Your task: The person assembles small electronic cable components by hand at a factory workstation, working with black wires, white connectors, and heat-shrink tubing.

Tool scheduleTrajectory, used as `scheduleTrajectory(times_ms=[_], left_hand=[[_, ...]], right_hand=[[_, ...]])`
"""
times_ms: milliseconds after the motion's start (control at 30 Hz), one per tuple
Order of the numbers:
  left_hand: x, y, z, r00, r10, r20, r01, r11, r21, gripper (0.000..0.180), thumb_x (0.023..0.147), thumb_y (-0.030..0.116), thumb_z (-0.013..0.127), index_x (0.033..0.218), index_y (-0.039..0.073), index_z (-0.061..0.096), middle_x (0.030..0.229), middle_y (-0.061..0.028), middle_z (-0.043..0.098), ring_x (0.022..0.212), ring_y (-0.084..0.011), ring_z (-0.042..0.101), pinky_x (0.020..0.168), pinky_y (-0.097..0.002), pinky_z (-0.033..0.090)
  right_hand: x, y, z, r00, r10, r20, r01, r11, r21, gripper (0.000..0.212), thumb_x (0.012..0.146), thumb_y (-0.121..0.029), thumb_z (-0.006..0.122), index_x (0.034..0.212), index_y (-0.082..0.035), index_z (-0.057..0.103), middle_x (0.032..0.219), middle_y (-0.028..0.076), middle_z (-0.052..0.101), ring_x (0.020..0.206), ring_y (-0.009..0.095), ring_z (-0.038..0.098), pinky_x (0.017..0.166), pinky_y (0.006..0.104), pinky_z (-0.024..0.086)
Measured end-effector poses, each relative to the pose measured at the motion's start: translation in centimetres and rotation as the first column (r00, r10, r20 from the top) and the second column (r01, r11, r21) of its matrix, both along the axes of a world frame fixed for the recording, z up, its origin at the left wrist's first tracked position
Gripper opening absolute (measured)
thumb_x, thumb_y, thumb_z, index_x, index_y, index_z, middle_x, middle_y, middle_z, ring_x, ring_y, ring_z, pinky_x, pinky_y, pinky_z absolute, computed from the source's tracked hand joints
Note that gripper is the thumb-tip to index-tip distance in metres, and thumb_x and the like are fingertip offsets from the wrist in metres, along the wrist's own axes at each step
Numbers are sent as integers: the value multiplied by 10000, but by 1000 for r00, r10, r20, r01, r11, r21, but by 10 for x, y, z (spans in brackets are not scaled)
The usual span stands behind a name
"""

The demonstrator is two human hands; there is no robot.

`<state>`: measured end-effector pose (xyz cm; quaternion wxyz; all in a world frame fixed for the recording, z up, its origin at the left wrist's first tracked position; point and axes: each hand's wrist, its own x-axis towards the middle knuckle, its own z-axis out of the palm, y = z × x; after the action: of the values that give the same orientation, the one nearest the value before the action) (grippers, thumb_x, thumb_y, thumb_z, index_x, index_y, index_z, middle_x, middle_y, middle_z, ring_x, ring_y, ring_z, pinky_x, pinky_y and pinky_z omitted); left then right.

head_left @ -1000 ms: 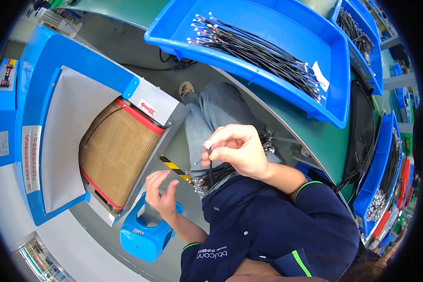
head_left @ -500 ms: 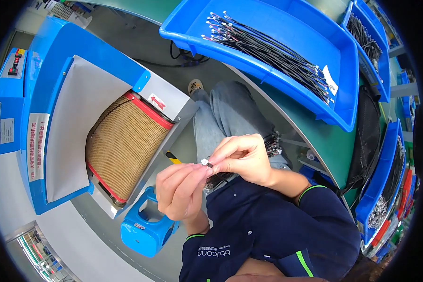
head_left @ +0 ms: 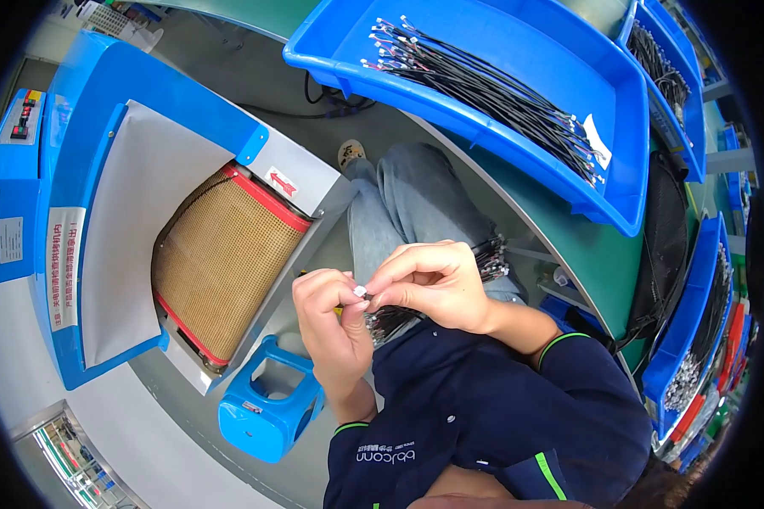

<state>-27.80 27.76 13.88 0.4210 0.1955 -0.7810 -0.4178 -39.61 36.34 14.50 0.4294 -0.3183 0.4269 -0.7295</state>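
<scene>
In front of my body, a small white connector (head_left: 360, 292) on a short dark cable end shows between my fingertips. My right hand (head_left: 433, 284) pinches it from the right with thumb and forefinger. From the left, my left hand (head_left: 329, 331) closes its thumb and fingers on the same connector end; its exact contact is partly hidden. Across my lap lies a bundle of black cables (head_left: 390, 321) with small connector ends, mostly covered by my hands and wrists. The bundle's other end sticks out beyond my right hand.
At left stands a blue machine (head_left: 110, 76) with a tan mesh conveyor belt (head_left: 221, 263). A blue stool (head_left: 259, 424) sits below it. On the green table (head_left: 560, 229), a blue tray (head_left: 484, 136) holds many black cables. More blue bins (head_left: 666, 373) and a black bag (head_left: 660, 246) are at right.
My left hand has turned more upright, its fingers shifting up around the connector. The connector has moved slightly left. My right hand keeps its pinch, almost in place.
</scene>
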Motion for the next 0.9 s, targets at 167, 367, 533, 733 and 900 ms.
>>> scheduleTrajectory(times_ms=[167, 367, 533, 733, 900], left_hand=[[2, -2, -1, 994, -18, -104, 36, 984, 175, 149, 821, 61, 645, 907, 18, 531, 903, -129, 548, 817, -230, 555, 735, -321, 469], [4, -19, 5, 992, -83, -92, 78, 996, -52, 170, 814, -56, 611, 978, -39, 567, 948, -157, 582, 796, -193, 579, 654, -255, 479], [8, -16, 15, 998, -19, -60, 20, 1000, 8, 107, 763, -103, 629, 855, -54, 606, 844, -137, 612, 781, -194, 583, 637, -243, 477], [10, -14, 13, 994, 24, -107, -27, 999, -20, 197, 676, -92, 705, 843, -17, 631, 795, -122, 646, 703, -228, 616, 621, -283, 482], [11, -15, 12, 989, 31, -145, -35, 999, -29, 207, 671, -97, 706, 847, -16, 633, 797, -125, 647, 701, -227, 617, 610, -278, 485]], right_hand=[[-2, 0, -3, 993, 31, 117, -35, 999, 27, 143, 805, 98, 621, 947, 83, 634, 890, 168, 651, 822, 217, 669, 732, 296, 557], [-3, -3, 1, 986, 81, 148, -83, 997, 4, 151, 815, 86, 619, 965, 75, 632, 919, 158, 644, 826, 203, 665, 740, 289, 554], [-4, -7, 11, 995, 98, 4, -98, 992, 77, 177, 787, 81, 653, 962, 56, 640, 950, 126, 632, 848, 158, 645, 736, 258, 549], [3, -10, 14, 998, 63, 8, -63, 994, 93, 156, 774, 80, 660, 925, 47, 638, 880, 86, 606, 786, 134, 629, 706, 229, 535], [5, -13, 13, 961, 109, 256, -138, 986, 99, 122, 783, 68, 654, 897, 34, 632, 865, 67, 590, 722, 104, 608, 629, 200, 501]])
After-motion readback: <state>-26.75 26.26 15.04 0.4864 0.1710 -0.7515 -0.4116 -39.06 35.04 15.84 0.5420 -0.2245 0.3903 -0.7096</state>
